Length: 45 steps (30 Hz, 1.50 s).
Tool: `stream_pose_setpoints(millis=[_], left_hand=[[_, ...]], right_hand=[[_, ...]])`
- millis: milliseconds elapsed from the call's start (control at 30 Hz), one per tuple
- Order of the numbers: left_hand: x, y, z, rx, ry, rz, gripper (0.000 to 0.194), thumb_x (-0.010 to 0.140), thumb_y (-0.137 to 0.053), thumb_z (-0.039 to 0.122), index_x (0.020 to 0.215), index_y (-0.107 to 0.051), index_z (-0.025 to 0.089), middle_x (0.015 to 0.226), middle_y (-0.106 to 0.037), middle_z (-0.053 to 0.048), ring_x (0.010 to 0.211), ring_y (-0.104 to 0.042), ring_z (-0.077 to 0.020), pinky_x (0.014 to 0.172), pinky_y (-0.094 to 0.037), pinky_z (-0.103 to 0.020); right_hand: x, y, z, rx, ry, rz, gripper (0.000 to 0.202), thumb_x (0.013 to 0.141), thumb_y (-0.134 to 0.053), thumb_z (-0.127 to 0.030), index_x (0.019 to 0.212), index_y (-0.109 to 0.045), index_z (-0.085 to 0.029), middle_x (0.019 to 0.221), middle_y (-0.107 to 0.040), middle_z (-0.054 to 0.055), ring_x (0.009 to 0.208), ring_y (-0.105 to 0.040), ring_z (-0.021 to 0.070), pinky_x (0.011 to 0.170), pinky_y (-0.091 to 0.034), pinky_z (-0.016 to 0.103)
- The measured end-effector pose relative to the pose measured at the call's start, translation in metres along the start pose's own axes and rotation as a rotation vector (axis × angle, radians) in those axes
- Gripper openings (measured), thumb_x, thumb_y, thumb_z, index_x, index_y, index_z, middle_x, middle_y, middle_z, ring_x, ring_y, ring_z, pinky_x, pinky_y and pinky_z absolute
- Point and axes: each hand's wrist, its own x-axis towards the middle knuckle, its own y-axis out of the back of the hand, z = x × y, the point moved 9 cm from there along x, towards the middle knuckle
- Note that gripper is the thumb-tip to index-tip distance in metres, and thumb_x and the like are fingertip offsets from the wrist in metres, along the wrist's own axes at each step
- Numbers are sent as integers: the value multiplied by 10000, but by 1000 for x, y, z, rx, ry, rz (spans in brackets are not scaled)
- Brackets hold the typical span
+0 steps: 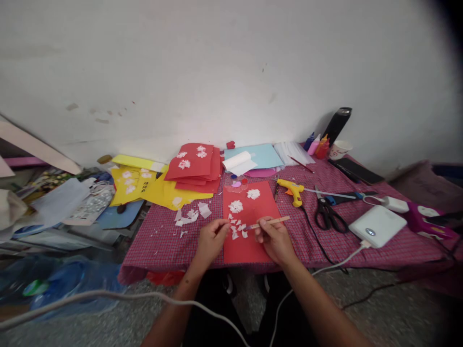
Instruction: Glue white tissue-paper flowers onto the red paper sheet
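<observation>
Against a bare white wall, a red sheet [249,226] was laid on the low checked table [162,241], white paper petals [237,229] heaped at its middle. A wooden stick [271,222] was pinched in the right hand [275,239] while a petal was nipped by the left hand [211,238]. Loose petals could easily be scattered by a careless sweep of the stick.

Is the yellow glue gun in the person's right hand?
No: the right hand holds a wooden stick, while the glue gun lies on the checked cloth.
</observation>
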Motion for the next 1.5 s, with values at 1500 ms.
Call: stream_pose_setpoints(millis=[1500], left_hand=[[-7,-21,-23,-670,280,-7,298,715,-812,376,733,-608,160,660,-656,1,602,-603,-118,618,-484,-239]], right_hand=[[-5,-12,-5,-150,26,-79,185,798,-804,-355,873,-735,-201,710,-703,33,516,-538,121,481,-395,252]])
